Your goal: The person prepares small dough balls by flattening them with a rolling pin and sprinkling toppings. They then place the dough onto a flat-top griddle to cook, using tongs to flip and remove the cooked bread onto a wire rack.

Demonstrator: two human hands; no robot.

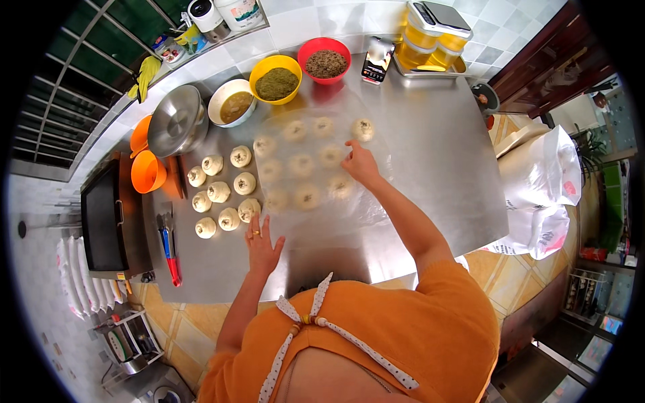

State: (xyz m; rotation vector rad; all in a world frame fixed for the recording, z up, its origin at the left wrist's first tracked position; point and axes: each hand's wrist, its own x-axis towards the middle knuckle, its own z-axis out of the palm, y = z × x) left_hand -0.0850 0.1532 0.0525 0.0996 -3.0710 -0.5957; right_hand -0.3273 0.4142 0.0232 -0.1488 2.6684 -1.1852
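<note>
Pale round dough buns with pinched, speckled tops rest on the steel table. A clear plastic film lies over several of them in the middle. To its left, a group of uncovered buns stands in rough rows. My left hand is open, fingers spread, its fingertips beside or touching the nearest bun. My right hand is over the film's right part, index finger stretched and thumb apart, other fingers tucked under. Just beyond that index finger is another bun; whether film covers it, I cannot tell.
Along the back stand a steel bowl, a white bowl, a yellow bowl of green filling, a red bowl of brown filling and a phone. Red-handled tongs lie left; white sacks stand right.
</note>
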